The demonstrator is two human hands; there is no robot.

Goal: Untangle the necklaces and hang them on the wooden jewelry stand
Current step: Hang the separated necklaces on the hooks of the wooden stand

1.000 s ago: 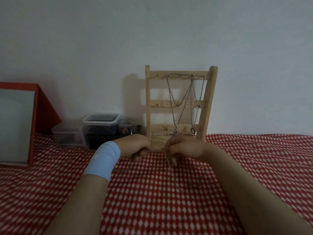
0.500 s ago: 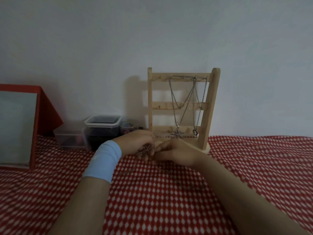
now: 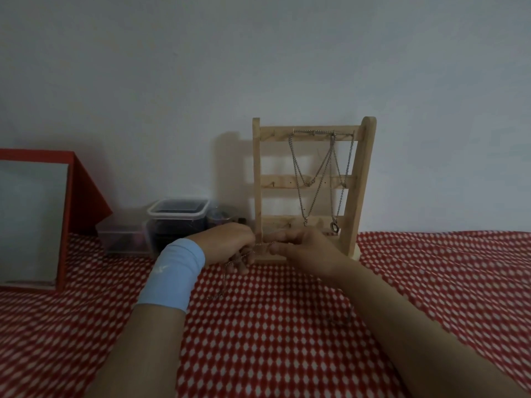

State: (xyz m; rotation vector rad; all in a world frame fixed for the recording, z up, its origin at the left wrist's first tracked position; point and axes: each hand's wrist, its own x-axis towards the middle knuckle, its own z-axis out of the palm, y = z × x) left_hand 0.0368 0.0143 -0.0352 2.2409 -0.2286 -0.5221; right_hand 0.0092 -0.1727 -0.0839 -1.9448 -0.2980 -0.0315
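The wooden jewelry stand [image 3: 357, 179] stands upright against the wall on the red-and-white cloth. Several silver necklaces [image 3: 316, 173] hang from its top rail. Just in front of the stand's base, my left hand [image 3: 230, 242], with a light blue wristband, and my right hand [image 3: 304, 245] meet and pinch a thin chain [image 3: 222, 285] between their fingertips. Part of that chain trails down from my left hand onto the cloth. A small dark bit of chain [image 3: 339, 320] lies on the cloth beside my right forearm.
Clear plastic containers [image 3: 178, 216] sit left of the stand by the wall. A red-framed mirror [image 3: 31, 219] leans at the far left. The red patterned cloth [image 3: 287, 326] covers the whole surface.
Both hands have risen and moved closer to the stand's base. The chain that hung from my right hand onto the cloth now trails from my left hand.
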